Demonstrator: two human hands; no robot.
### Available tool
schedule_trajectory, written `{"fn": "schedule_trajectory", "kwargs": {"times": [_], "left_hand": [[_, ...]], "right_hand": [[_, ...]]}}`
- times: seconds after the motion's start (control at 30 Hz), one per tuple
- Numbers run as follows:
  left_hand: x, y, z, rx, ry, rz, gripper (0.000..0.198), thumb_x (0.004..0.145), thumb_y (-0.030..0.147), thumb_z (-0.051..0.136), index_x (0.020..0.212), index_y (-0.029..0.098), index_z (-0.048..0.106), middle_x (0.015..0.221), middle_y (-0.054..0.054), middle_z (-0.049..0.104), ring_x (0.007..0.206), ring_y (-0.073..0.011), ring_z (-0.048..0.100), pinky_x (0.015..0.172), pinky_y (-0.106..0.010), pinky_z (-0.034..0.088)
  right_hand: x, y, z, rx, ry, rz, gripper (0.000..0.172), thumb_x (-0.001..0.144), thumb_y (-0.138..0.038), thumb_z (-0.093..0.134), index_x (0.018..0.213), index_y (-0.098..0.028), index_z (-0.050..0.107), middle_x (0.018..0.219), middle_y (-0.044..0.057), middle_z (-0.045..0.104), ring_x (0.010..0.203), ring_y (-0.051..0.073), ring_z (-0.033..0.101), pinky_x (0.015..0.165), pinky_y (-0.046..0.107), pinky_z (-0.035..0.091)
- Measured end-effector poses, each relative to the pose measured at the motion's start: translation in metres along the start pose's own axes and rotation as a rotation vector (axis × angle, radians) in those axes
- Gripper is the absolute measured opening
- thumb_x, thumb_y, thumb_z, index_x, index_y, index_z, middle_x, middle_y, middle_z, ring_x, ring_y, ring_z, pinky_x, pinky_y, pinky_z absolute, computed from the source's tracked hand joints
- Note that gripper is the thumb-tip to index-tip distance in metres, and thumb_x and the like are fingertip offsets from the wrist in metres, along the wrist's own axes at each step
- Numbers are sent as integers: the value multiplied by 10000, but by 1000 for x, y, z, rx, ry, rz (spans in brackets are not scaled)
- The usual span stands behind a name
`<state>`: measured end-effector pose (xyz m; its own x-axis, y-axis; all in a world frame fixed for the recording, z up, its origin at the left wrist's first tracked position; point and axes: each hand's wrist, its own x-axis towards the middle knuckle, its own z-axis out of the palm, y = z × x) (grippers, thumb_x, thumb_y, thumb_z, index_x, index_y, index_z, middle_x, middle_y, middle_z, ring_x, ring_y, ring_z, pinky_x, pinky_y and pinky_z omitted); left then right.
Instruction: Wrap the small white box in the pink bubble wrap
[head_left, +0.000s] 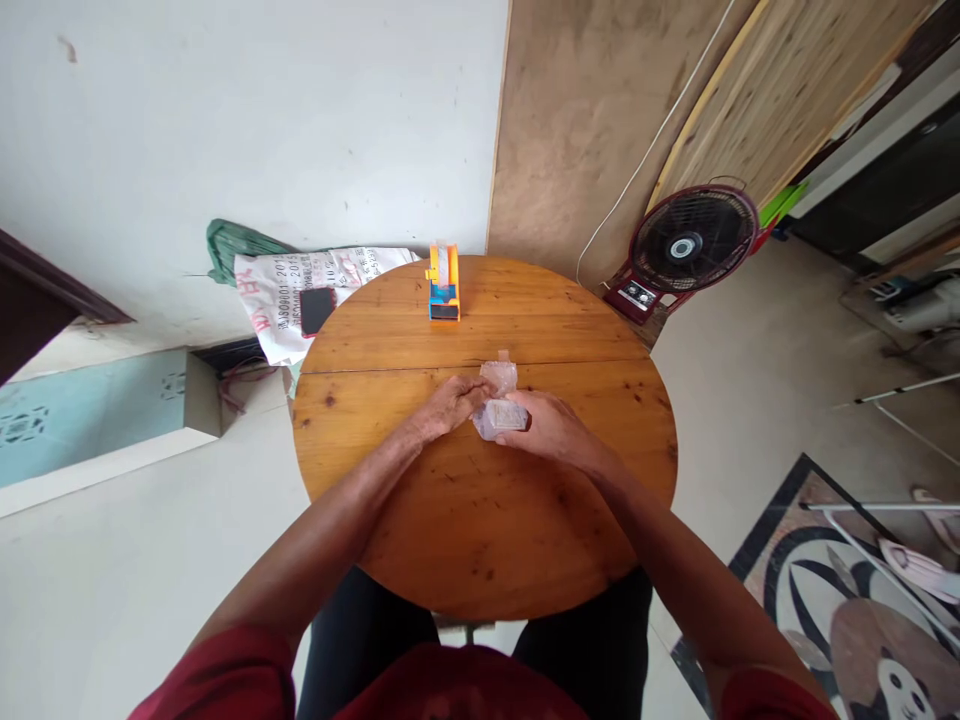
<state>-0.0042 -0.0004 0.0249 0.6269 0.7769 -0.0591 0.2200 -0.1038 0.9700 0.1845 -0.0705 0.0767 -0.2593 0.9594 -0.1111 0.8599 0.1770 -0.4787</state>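
Observation:
Both my hands meet over the middle of a round wooden table. Between them lies a small object wrapped in clear bubble wrap, with a loose flap of wrap sticking up toward the far side. My left hand has its fingers curled on the left side of the wrapped object. My right hand closes over its right side and pins it to the tabletop. What is inside the wrap is too small to make out.
An orange and blue tape dispenser stands at the table's far edge. Behind the table a printed white sack with a dark phone-like object leans by the wall. A red floor fan stands at right, a patterned rug lower right.

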Motion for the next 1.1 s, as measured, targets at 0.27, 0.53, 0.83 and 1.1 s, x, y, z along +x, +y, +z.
{"fn": "schedule_trajectory", "kwargs": {"times": [0.27,0.53,0.83,1.1], "left_hand": [[-8,13,-5,-48,-32,-15,466,811,573,602,975,147,698,898,-70,704,805,-202,615,705,-273,462],[5,-3,3,-113,-13,-28,561,796,627,572,1034,129,671,915,-61,687,763,-169,580,670,-251,431],[13,6,4,258,135,-94,527,838,639,456,677,156,592,613,12,456,603,-123,377,546,-244,264],[19,8,8,334,210,-134,440,852,546,466,643,170,560,605,8,465,592,-122,405,536,-241,252]], "right_hand": [[39,25,-11,209,-210,69,325,694,-459,763,871,-196,697,751,-14,626,646,137,537,592,257,375],[40,27,-10,212,-114,75,334,753,-448,726,970,-200,671,866,4,675,757,162,590,640,262,403],[26,23,4,103,158,197,373,809,-528,659,1019,-222,622,880,18,655,773,168,577,658,281,388],[27,36,17,190,298,196,390,796,-540,671,1021,-224,631,938,24,670,795,162,588,701,283,436]]}}
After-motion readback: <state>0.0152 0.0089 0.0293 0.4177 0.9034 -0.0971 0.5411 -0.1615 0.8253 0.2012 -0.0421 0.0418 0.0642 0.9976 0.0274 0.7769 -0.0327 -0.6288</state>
